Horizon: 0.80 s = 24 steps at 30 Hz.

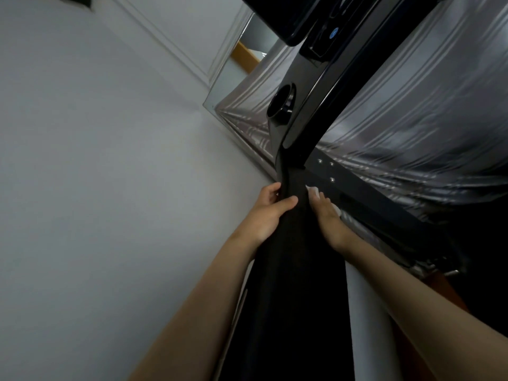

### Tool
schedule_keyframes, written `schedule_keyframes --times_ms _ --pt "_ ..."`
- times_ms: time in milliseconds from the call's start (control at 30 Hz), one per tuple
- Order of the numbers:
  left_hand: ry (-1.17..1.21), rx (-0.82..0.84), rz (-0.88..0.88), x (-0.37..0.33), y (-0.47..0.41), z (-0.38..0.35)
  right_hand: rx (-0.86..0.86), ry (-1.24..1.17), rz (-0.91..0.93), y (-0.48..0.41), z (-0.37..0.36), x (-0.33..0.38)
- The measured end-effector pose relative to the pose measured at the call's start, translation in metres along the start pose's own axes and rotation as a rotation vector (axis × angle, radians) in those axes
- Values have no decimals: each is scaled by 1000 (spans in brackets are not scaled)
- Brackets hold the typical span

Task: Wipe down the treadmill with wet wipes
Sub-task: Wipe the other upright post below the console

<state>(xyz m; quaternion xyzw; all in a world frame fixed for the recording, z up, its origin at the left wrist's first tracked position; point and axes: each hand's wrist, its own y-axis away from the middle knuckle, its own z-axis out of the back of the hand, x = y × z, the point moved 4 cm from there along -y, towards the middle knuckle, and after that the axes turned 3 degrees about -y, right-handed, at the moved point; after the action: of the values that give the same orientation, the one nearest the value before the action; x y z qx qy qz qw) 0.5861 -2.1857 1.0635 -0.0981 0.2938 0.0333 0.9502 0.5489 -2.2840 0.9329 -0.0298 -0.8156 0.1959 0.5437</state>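
The black treadmill handrail [291,270] runs up the middle of the view to the glossy console [308,86] with a round cup holder [281,101]. My left hand [265,215] grips the rail's left side, thumb lying across the top. On the right side of the rail my right hand [328,218] presses a white wet wipe [314,191], whose edge shows past the fingertips. A black crossbar with screws [357,185] branches off to the right just beyond the hands.
A grey wall [96,160] fills the left half, close to the rail. Silvery curtains [426,119] hang behind the console. A white panel [365,325] lies under my right forearm, and wooden flooring [439,287] shows at the right.
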Motion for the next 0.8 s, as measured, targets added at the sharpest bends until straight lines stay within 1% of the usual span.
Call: schedule_keyframes --times_ms 100,167,233,333,433,500,600,667,733,800 --pt "-72 -12 -8 -6 4 0 58 -99 131 13 -15 40" --pt "-117 -21 -10 -9 8 1 100 -194 159 22 -21 62" --pt "-133 -29 0 -11 10 3 138 -238 189 32 -22 71" --pt "-153 -48 14 -11 13 3 177 -224 271 45 -20 64" --pt "-169 -48 21 -12 13 3 177 -171 225 56 -16 50" --pt "-151 -53 40 -11 14 3 167 -140 162 60 -11 42" --pt "-122 -60 48 -10 14 3 103 -127 47 60 -1 26" --pt "-121 -59 45 -10 14 2 73 -99 13 61 0 19" --pt "-119 -54 40 -10 13 2 39 -120 -6 60 -1 12" --pt "-138 -40 33 -12 14 2 -29 -163 -37 61 -2 7"
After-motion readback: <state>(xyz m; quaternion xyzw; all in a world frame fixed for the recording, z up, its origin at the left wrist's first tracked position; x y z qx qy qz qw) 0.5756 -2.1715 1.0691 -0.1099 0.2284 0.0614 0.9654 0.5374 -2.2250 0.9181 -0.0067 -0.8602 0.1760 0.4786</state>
